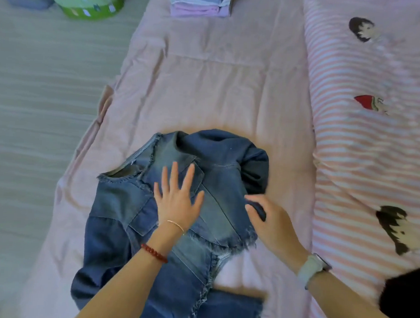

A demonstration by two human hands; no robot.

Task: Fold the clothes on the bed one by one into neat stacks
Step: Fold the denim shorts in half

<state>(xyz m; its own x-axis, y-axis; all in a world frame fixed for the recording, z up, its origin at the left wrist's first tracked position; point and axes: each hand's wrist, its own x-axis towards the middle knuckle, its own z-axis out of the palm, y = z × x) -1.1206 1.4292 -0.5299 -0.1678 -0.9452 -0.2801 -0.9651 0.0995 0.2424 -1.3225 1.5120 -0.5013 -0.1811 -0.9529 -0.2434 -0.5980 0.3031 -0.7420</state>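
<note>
Scene: A person leans over a bed (218,87) spread with a pink sheet, folding a denim jacket (154,216) with frayed edges that lies at the near middle of the sheet.
Left hand: The left hand (177,200) lies flat on the jacket's chest panel, fingers spread, its grip open and pinning the cloth rather than holding it.
Right hand: The right hand (268,220) sits at the jacket's right edge, its grip closed on a fold of dark denim pinched between thumb and fingers.
Step in hand: By the look of it, the right side or sleeve is being turned in over the body of the jacket.
Doing it well: The flat palm should hold the panel down while the pinched edge is drawn straight across, so the stiff denim creases along one line; the bunched dark sleeve (254,167) at the far right wants smoothing before it is tucked, or the fold will sit lumpy.
Finished work: A folded stack (200,5) of pale blue, white and lilac pieces rests at the far edge of the bed, well apart from the jacket.
Surroundings: A striped pink quilt (371,140) with cartoon figures lies to the right; a green round tub (90,4) stands on the floor at far left.
Writing: No brand, label or lettering can be read anywhere.
</note>
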